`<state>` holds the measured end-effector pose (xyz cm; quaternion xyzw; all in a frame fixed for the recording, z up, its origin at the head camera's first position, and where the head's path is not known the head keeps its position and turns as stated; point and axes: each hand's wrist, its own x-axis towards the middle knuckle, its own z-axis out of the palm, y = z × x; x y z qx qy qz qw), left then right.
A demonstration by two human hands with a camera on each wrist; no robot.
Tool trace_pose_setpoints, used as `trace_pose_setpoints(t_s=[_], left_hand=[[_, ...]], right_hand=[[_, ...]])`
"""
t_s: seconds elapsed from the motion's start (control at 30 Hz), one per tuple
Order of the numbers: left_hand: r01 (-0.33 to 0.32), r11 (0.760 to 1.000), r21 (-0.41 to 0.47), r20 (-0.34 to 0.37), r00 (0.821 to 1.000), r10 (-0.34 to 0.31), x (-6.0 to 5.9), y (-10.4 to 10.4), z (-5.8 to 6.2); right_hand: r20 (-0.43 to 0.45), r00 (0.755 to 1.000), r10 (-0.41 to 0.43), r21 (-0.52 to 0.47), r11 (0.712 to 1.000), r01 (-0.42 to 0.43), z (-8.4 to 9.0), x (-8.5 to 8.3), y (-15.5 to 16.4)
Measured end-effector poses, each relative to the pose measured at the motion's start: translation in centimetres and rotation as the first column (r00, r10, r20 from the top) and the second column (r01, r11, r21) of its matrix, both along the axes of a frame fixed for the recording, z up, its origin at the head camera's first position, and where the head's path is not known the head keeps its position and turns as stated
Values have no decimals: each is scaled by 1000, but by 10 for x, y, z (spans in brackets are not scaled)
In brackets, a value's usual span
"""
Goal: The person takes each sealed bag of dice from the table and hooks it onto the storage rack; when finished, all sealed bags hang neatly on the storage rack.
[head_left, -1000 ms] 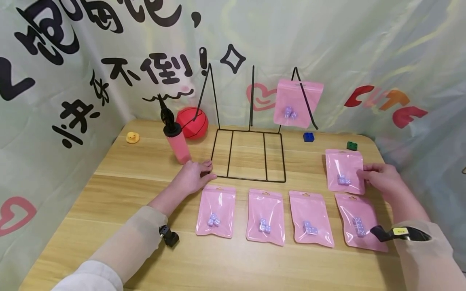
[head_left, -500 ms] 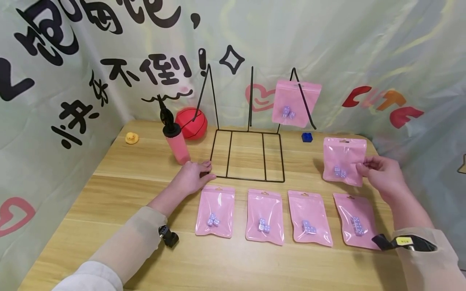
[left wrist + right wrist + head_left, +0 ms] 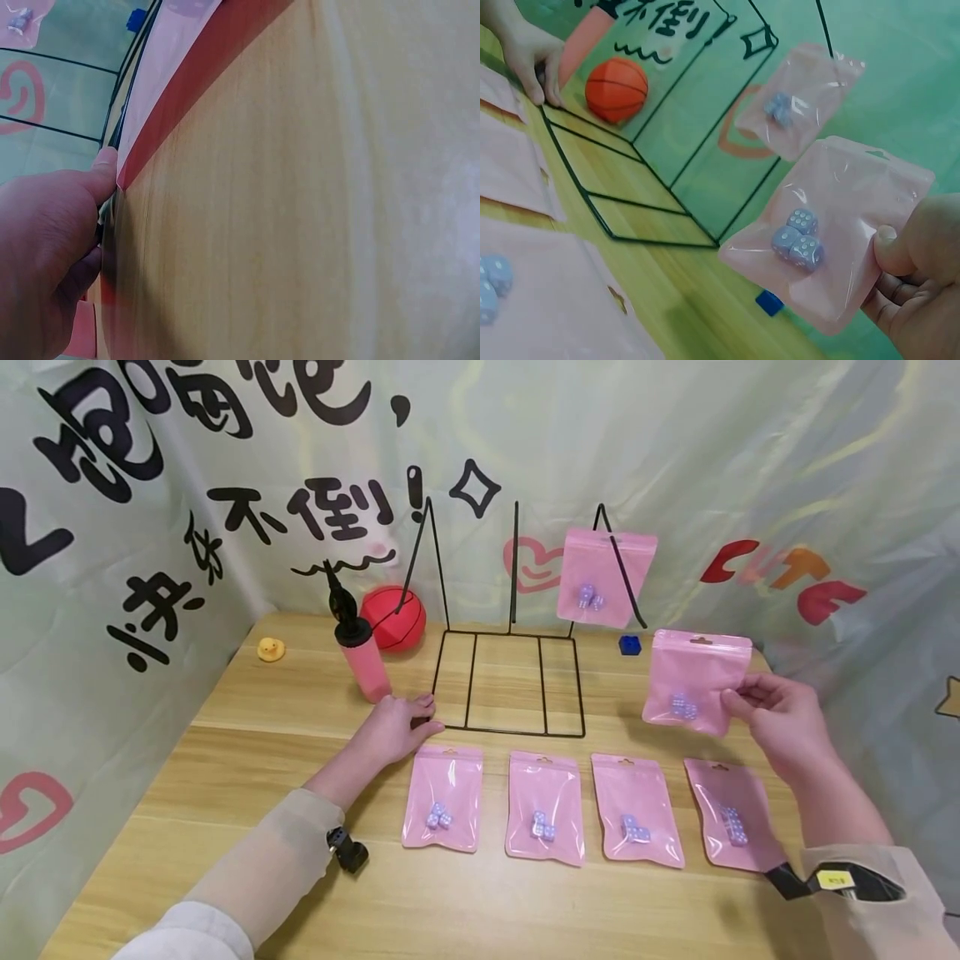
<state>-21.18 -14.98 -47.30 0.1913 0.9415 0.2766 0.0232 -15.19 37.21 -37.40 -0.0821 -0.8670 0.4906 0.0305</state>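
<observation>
In the head view my right hand (image 3: 783,718) pinches the right edge of a pink zip bag (image 3: 693,681), which is held up off the table. Through its front, lilac dice (image 3: 799,240) show in the right wrist view. My left hand (image 3: 390,727) grips the front left corner of a black wire display rack (image 3: 525,732), thumb and fingers about the wire. Another pink bag (image 3: 603,572) with dice hangs on the rack's right hook. Several more lie in a row in front: bags (image 3: 444,785), (image 3: 545,785), (image 3: 633,785) and the rightmost bag (image 3: 723,793).
A pink hand pump (image 3: 365,668) stands left of the rack, with a red ball (image 3: 397,618) behind. A yellow duck (image 3: 271,649) sits at the far left. A blue block (image 3: 630,645) lies behind the lifted bag. A printed curtain (image 3: 697,460) encloses the wooden table (image 3: 262,827).
My right hand has raised the pink bag from the table and carried it slightly left and back. The bag now hides the green block. My left hand keeps its hold on the rack.
</observation>
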Motion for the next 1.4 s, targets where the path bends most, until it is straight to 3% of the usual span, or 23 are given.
trace_pose_setpoints(t_s=[0.3,0.67,0.97,1.4], left_hand=[[4,1000,-6,-11,1000,-4,1,-1,-3],[-7,1000,-11,3,1000,7,2,1,-2],[-3,1000,-14,-6,1000,3,2,1,-3],[5,1000,-14,-8,1000,-5,0,1,-2]], right_hand=[[-101,994,48,-56,997,-54,10,8,-21],[-254,950,183,-42,979,-200,18,17,-44],[-271,936,224,-25,971,-240,29,22,-60],[-357,910,212,-228,925,-304,40,17,-78]])
